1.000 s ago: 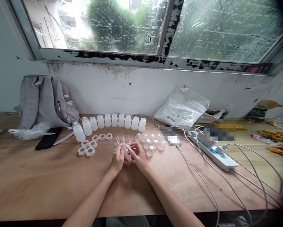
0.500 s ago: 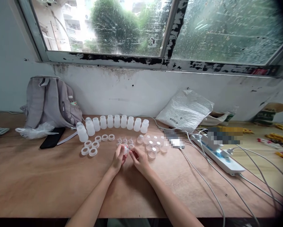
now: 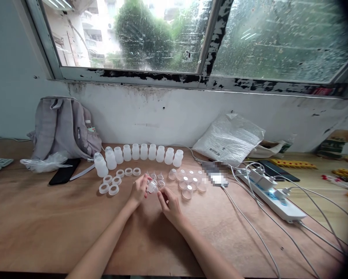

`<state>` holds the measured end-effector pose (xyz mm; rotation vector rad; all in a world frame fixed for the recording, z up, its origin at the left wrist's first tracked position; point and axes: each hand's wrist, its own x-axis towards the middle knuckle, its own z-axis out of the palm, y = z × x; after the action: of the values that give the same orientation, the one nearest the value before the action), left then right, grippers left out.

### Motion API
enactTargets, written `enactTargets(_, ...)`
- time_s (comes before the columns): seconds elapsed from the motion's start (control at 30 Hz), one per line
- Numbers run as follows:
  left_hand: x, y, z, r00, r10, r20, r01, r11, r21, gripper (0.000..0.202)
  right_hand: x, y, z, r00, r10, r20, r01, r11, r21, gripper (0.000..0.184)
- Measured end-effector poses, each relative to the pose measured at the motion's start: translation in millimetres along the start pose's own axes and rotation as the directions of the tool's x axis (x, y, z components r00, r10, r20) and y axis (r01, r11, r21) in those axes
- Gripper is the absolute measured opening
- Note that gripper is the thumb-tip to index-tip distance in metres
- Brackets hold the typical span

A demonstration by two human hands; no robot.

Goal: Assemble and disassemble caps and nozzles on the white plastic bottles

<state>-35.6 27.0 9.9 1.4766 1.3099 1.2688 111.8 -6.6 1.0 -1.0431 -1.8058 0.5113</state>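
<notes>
My left hand (image 3: 138, 190) is closed around a small translucent bottle collar (image 3: 151, 187), tilted on its side above the table. From it a clear silicone teat (image 3: 155, 190) points toward my right hand (image 3: 170, 204), whose thumb and fingers pinch at its tip; the exact contact is small and hard to see. Just behind the hands stand several loose clear teats (image 3: 161, 183), some partly hidden by my left hand. To the left lie several translucent collar rings (image 3: 113, 190). Clear dome caps (image 3: 187, 193) are grouped on the right.
A curved row of frosted baby bottles (image 3: 144, 152) stands at the back; the two leftmost carry clear tops. A backpack (image 3: 61, 124), plastic bag (image 3: 45, 162) and black phone-like slab (image 3: 64, 171) are left. Rightward are a power strip (image 3: 287, 209), white cables (image 3: 249, 224) and a silver bubble mailer (image 3: 229, 137).
My left hand has shifted slightly left and turned, showing more of the collar. My right hand has moved slightly down, its fingers still by the teat. The view has tilted a little.
</notes>
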Motion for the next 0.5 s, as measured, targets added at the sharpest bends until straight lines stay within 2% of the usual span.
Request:
enactTargets(0.13, 48, 11, -44.2, 0.987, 0.019, -0.162, 0.029, 0.958, 0.286, 0.040, 3, 4, -5, 0.991, 0.065, -0.117, -0.068, 0.998, -0.015, 0.018)
enactTargets(0.2, 72, 16, -66.4, 0.983, -0.054, -0.175, 0.112, 0.934, 0.339, 0.055, 4, 5, -5, 0.989, 0.067, -0.132, -0.071, 0.997, -0.023, 0.019)
enactTargets(0.27, 92, 18, -83.6, 0.968, -0.115, -0.224, 0.207, 0.870, 0.448, 0.066, 4, 5, -4, 0.992, 0.049, -0.114, -0.053, 0.998, -0.032, 0.019)
enactTargets(0.4, 110, 16, -99.8, 0.961, -0.166, -0.223, 0.276, 0.657, 0.701, 0.067, 4, 4, -2, 0.997, 0.014, -0.075, -0.016, 0.999, -0.027, 0.018)
enactTargets(0.5, 110, 13, -100.6, 0.963, -0.136, -0.233, 0.269, 0.565, 0.780, 0.052, 4, 5, -2, 0.997, 0.003, -0.083, -0.004, 1.000, -0.015, 0.016)
